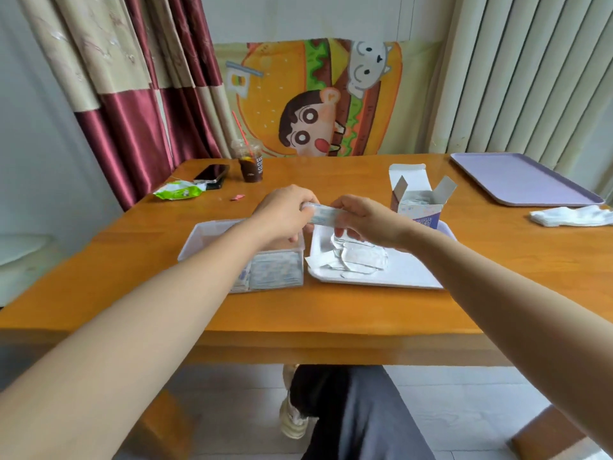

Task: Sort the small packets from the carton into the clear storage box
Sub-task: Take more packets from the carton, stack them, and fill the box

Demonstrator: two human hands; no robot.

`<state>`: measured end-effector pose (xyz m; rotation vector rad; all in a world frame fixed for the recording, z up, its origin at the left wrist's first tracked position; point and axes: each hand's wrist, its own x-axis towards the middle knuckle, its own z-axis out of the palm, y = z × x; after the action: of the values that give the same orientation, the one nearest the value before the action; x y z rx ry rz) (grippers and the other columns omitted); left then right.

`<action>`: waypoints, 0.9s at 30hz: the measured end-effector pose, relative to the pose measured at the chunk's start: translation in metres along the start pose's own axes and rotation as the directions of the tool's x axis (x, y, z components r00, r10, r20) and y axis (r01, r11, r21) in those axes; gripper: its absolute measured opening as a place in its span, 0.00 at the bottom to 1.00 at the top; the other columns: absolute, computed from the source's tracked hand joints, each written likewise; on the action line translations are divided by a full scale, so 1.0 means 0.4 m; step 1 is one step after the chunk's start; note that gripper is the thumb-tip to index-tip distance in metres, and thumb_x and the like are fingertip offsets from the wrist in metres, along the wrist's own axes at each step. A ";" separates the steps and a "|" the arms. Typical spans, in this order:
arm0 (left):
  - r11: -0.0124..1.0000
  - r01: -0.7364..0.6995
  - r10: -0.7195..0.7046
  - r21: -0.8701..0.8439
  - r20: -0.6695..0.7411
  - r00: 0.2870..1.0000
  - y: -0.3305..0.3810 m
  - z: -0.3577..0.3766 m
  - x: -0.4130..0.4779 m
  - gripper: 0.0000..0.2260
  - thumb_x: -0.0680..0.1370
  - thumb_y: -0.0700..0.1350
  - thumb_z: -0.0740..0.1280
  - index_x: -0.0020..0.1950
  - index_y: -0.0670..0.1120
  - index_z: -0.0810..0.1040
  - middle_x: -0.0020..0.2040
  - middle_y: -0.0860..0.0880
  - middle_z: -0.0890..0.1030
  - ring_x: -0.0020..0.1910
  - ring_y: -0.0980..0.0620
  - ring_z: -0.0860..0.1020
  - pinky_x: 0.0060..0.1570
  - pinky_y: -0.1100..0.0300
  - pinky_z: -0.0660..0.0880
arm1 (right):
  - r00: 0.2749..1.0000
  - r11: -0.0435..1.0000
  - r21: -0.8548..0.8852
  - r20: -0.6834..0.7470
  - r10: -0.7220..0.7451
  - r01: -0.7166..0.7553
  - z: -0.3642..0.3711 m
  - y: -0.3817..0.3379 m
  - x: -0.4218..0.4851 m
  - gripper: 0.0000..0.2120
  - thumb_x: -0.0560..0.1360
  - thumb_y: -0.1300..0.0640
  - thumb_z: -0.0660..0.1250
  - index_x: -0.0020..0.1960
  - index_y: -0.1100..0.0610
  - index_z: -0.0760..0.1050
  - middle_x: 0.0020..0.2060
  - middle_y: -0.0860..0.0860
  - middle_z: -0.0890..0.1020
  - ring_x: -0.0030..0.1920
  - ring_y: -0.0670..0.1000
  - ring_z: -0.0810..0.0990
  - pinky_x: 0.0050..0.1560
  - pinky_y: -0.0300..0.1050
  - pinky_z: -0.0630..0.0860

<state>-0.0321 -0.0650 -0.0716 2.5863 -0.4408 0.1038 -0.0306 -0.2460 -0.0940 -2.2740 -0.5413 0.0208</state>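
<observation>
— Where are the packets (323, 214)?
— My left hand (282, 214) and right hand (368, 220) each pinch an end, long axis crosswise. The clear storage box (275, 273) sits below, nearer my left, toward the desk's (331, 310) front edge.

There's one packet bundle (326, 214), one carton (421, 207), one clear storage box (199, 240), one white tray (408, 273), one purple tray (517, 177), one phone (212, 172), one cup (250, 164).

Pretty bright, soft daylight all over; mild sheen on the wooden table (331, 310); the hands look motion-blurred; wide-angle lens stretches the forearms and bends the edges; shadows stay faint.
</observation>
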 end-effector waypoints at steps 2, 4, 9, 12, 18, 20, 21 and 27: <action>0.998 0.061 -0.061 0.002 0.023 0.998 -0.051 -0.030 -0.018 0.10 0.81 0.44 0.56 0.50 0.53 0.76 0.39 0.54 0.84 0.30 0.53 0.79 0.41 0.60 0.76 | 0.999 0.999 -0.026 0.031 -0.021 0.022 0.038 -0.041 0.037 0.09 0.79 0.63 0.57 0.55 0.61 0.74 0.35 0.50 0.79 0.29 0.45 0.70 0.29 0.36 0.65; 0.996 0.072 -0.074 0.061 0.038 0.997 -0.091 -0.048 -0.024 0.10 0.80 0.46 0.57 0.48 0.50 0.78 0.38 0.54 0.82 0.36 0.49 0.80 0.42 0.57 0.74 | 0.998 0.997 -0.068 0.056 -0.028 0.032 0.066 -0.069 0.065 0.10 0.78 0.64 0.57 0.55 0.61 0.75 0.35 0.48 0.78 0.31 0.45 0.71 0.31 0.37 0.67; 0.978 0.045 -0.057 0.202 0.050 0.997 -0.171 -0.073 -0.025 0.14 0.81 0.44 0.57 0.42 0.47 0.79 0.37 0.46 0.78 0.44 0.46 0.74 0.47 0.55 0.66 | 0.992 0.993 -0.109 0.128 -0.021 0.035 0.134 -0.119 0.127 0.09 0.78 0.63 0.56 0.54 0.59 0.72 0.35 0.47 0.79 0.32 0.47 0.72 0.33 0.40 0.69; 0.973 0.071 -0.089 0.220 0.073 0.993 -0.179 -0.077 -0.027 0.18 0.81 0.43 0.57 0.30 0.47 0.69 0.29 0.48 0.70 0.37 0.45 0.73 0.44 0.55 0.64 | 0.989 0.990 -0.141 0.145 -0.002 0.023 0.157 -0.128 0.144 0.08 0.78 0.63 0.56 0.55 0.57 0.69 0.35 0.48 0.79 0.33 0.48 0.72 0.34 0.44 0.70; 0.989 0.128 -0.139 0.067 0.184 0.973 -0.189 -0.091 -0.018 0.15 0.79 0.43 0.63 0.32 0.51 0.79 0.30 0.51 0.72 0.34 0.50 0.69 0.35 0.59 0.66 | 0.983 0.991 -0.137 0.184 0.028 -0.002 0.175 -0.118 0.157 0.06 0.78 0.62 0.59 0.54 0.55 0.67 0.39 0.50 0.83 0.41 0.54 0.76 0.42 0.56 0.75; 0.989 0.145 -0.140 -0.004 0.216 0.966 -0.191 -0.093 -0.018 0.10 0.78 0.42 0.66 0.40 0.51 0.84 0.31 0.52 0.74 0.33 0.53 0.69 0.33 0.61 0.65 | 0.980 0.993 -0.117 0.192 0.046 -0.024 0.177 -0.113 0.156 0.07 0.78 0.61 0.60 0.55 0.55 0.68 0.42 0.51 0.83 0.42 0.55 0.77 0.42 0.55 0.75; 0.988 0.152 -0.142 -0.029 0.218 0.966 -0.193 -0.091 -0.020 0.08 0.77 0.42 0.67 0.44 0.50 0.85 0.32 0.53 0.75 0.32 0.55 0.69 0.33 0.62 0.65 | 0.979 0.993 -0.111 0.195 0.058 -0.036 0.179 -0.110 0.155 0.07 0.77 0.61 0.61 0.55 0.55 0.68 0.45 0.52 0.83 0.44 0.55 0.77 0.43 0.54 0.76; 0.954 0.290 -0.269 -0.079 0.202 0.942 -0.219 -0.064 -0.015 0.07 0.77 0.40 0.69 0.52 0.44 0.84 0.42 0.49 0.81 0.34 0.52 0.73 0.35 0.63 0.70 | 0.994 0.984 -0.163 0.089 -0.056 0.070 0.163 -0.083 0.144 0.06 0.77 0.58 0.64 0.54 0.55 0.75 0.54 0.51 0.81 0.53 0.49 0.78 0.48 0.38 0.73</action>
<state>-0.0087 0.0211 -0.0919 2.5317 -0.1351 -0.2609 -0.0028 -0.1583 -0.1069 -2.4252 -0.6814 0.0410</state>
